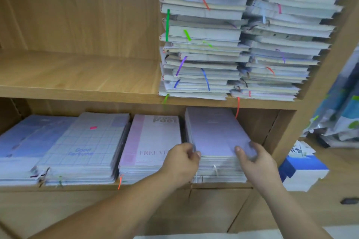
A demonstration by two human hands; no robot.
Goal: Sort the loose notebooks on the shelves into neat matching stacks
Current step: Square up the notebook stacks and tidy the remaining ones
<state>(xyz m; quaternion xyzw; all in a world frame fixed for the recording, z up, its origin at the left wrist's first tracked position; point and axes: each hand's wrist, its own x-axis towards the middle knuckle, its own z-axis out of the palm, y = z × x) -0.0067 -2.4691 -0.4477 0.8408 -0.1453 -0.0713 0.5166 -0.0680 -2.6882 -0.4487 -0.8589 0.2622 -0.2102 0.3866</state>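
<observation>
left hand (182, 158): fingers (187, 147) curled, pinching notebook (215, 132) near-left corner | right hand (256, 159): thumb atop, gripping near-right corner | notebook flat, long axis into shelf (87, 188)

Off to your right there's a blue and white box (305, 169) sitting on a lower wooden counter (342, 159), just beside the unit's wooden side panel (310, 114). Further back on that counter you've got a messy heap of plastic-wrapped packs (342, 118) in blue, white and a bit of green. A dark slot handle (349, 201) sits below the counter edge. Plain wooden cabinet doors (213, 209) down low in front of you.
</observation>
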